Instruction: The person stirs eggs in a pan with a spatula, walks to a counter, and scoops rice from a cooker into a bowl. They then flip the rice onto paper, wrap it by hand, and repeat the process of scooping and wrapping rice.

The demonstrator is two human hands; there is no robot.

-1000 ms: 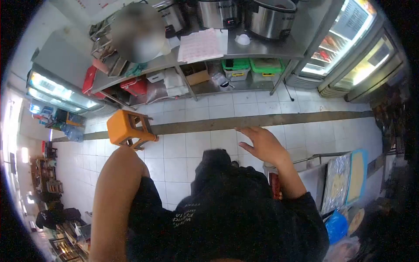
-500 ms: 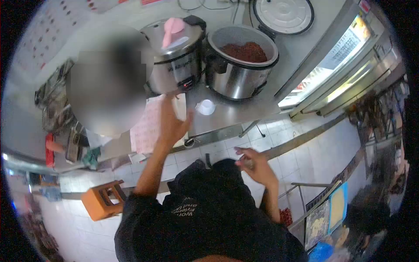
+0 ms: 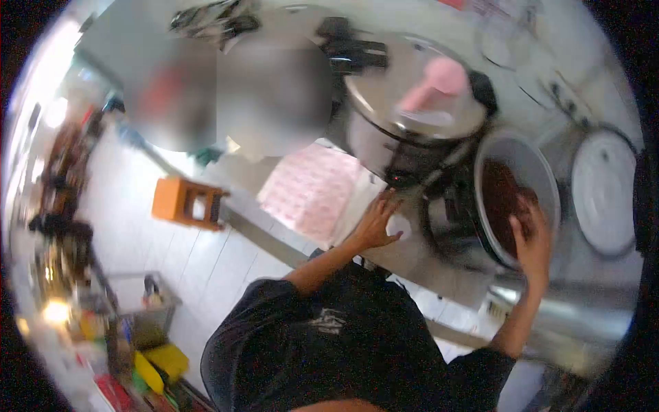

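Observation:
My left hand (image 3: 377,223) is low over the counter, fingers spread, beside a small white round item (image 3: 398,227) and the edge of a pink-printed sheet (image 3: 312,189). Over the near rim of the open cooker pot (image 3: 549,165) is my right hand (image 3: 534,230), fingers apart and bent toward the dark red-brown food (image 3: 500,185) inside. Whether its fingertips touch the food is unclear. Left of that pot stands a closed steel cooker (image 3: 371,130), with a pink scoop (image 3: 439,81) lying on its lid.
The open pot's round lid (image 3: 604,192) is tilted up at the far right. An orange stool (image 3: 184,202) stands on the tiled floor at left. Blurred areas hide part of the counter's far left. Cables hang at the upper right.
The view has swung, shifting the cookers rightward. My right hand has moved from beside my body up to the open pot. My left hand is now lower, next to the white item.

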